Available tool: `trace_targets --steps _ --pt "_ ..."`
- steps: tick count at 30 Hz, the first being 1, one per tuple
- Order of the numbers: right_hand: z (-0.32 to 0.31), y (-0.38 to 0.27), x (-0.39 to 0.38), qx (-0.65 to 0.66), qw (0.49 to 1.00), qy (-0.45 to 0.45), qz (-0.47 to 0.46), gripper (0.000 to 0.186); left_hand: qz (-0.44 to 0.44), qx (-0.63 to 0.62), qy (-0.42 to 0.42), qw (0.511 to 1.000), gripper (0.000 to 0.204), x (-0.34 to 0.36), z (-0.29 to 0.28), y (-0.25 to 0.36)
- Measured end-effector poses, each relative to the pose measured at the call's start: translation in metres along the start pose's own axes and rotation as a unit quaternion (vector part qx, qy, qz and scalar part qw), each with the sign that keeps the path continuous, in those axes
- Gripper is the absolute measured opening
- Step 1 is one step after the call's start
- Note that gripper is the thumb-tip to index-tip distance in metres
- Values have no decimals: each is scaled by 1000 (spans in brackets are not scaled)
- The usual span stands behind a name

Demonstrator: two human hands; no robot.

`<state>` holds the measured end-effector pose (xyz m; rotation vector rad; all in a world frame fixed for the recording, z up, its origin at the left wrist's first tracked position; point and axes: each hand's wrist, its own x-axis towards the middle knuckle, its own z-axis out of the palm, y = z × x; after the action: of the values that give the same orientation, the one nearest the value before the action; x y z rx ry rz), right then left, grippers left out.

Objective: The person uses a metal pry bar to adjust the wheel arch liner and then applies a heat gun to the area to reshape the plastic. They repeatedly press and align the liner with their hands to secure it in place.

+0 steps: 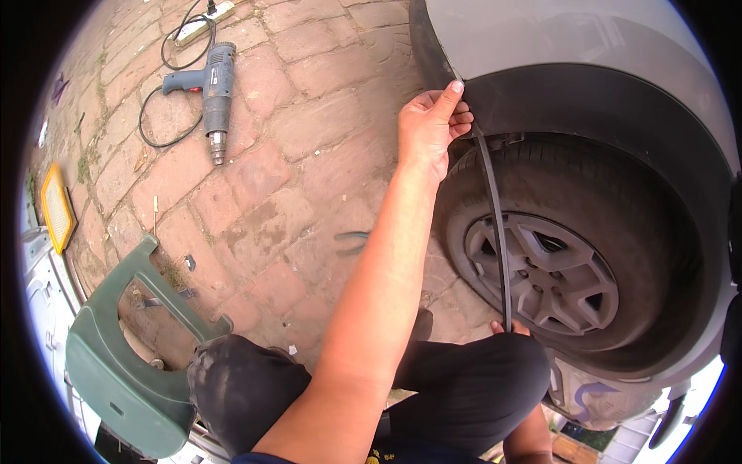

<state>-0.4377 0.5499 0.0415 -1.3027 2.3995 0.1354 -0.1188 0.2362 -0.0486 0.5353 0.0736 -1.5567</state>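
Farthest left of the left hand lies a yellow filter; nearer, a green stool, then a heat gun and blurred pliers beside the left forearm. The left hand pinches a black strip against the arch trim. The strip runs down to the right hand, mostly hidden by the knee; its grip I cannot tell. Right of both hands stands the wheel.
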Motion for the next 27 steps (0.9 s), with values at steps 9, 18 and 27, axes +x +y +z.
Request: trace_targets --steps 9,18,27 --pt "45 -34 47 324 918 -224 -55 37 8 243 48 969 59 9 -11 15" --pt "93 -72 76 312 918 -185 -163 45 373 482 25 792 73 -26 -2 9" --pt "119 96 -9 272 940 -138 -152 34 431 673 41 600 100 -52 27 -38"
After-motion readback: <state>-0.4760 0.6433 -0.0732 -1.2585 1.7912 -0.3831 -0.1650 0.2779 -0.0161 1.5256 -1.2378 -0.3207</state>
